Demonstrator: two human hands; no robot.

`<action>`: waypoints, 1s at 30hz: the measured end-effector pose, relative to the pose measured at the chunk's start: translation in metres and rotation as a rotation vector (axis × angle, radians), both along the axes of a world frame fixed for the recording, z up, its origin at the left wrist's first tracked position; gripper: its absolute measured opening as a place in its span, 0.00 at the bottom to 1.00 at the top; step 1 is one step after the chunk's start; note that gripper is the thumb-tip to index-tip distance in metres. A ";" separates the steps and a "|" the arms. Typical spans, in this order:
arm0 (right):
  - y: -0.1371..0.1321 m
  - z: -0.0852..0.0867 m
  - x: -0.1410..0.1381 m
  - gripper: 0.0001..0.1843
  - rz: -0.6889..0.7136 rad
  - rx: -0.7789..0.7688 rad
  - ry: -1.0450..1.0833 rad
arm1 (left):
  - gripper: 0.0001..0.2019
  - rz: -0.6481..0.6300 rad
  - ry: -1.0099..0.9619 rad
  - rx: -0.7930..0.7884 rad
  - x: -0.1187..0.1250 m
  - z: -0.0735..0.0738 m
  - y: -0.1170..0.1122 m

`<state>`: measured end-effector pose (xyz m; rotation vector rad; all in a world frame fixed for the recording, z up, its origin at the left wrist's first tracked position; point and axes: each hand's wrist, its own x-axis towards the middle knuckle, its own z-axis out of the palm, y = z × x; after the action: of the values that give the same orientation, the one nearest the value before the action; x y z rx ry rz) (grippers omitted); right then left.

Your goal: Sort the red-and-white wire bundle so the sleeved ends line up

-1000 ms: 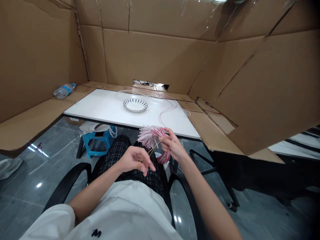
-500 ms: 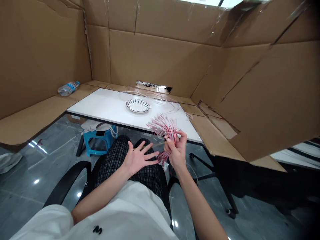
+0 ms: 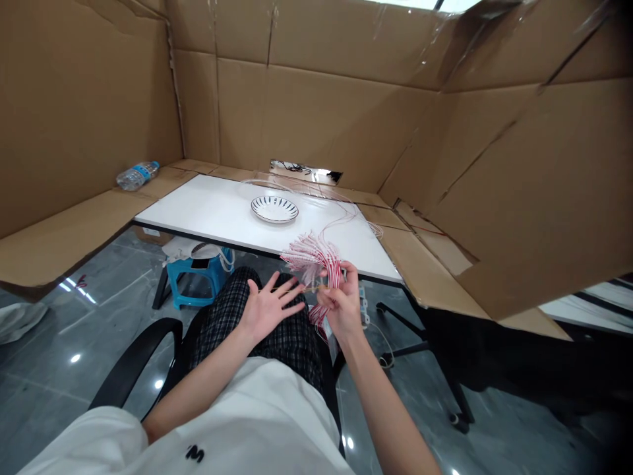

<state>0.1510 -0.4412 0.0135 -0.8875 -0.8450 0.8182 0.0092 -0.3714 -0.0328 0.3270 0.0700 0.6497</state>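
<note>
My right hand (image 3: 341, 303) is closed round a thick bundle of red and white wires (image 3: 312, 256), held over my lap just in front of the white table (image 3: 208, 211). The wire ends fan out up and to the left. A thin yellowish band (image 3: 310, 288) stretches from the bundle to my left hand (image 3: 270, 309), whose fingers are spread wide with the band looped over them. Loose thin wires (image 3: 341, 214) trail from the bundle onto the table.
A white bowl with dark stripes (image 3: 274, 208) sits on the table. A water bottle (image 3: 137, 175) lies on cardboard at the left. Cardboard walls (image 3: 316, 99) enclose the table. A blue stool (image 3: 198, 274) stands under it. I sit in a black armchair (image 3: 133, 359).
My left hand went from curled to spread open with the band stretched on its fingers. The right hand lifted the bundle, then lowered it slightly leftwards.
</note>
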 end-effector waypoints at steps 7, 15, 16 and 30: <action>-0.001 -0.010 0.005 0.20 -0.130 -0.004 -0.260 | 0.52 -0.115 0.082 0.245 0.002 -0.005 -0.013; -0.002 -0.016 0.002 0.17 -0.028 0.004 -0.393 | 0.39 -0.066 0.111 0.265 -0.001 -0.013 -0.008; -0.003 -0.015 0.002 0.16 -0.003 0.006 -0.383 | 0.39 -0.041 0.124 0.249 -0.001 -0.016 -0.005; -0.013 -0.016 0.015 0.19 -0.093 0.002 -0.651 | 0.68 0.056 0.178 0.493 -0.021 -0.030 0.033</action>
<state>0.1664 -0.4539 -0.0021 -1.2055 -1.3545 0.4400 -0.0116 -0.3383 -0.0627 0.8606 0.0889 0.6886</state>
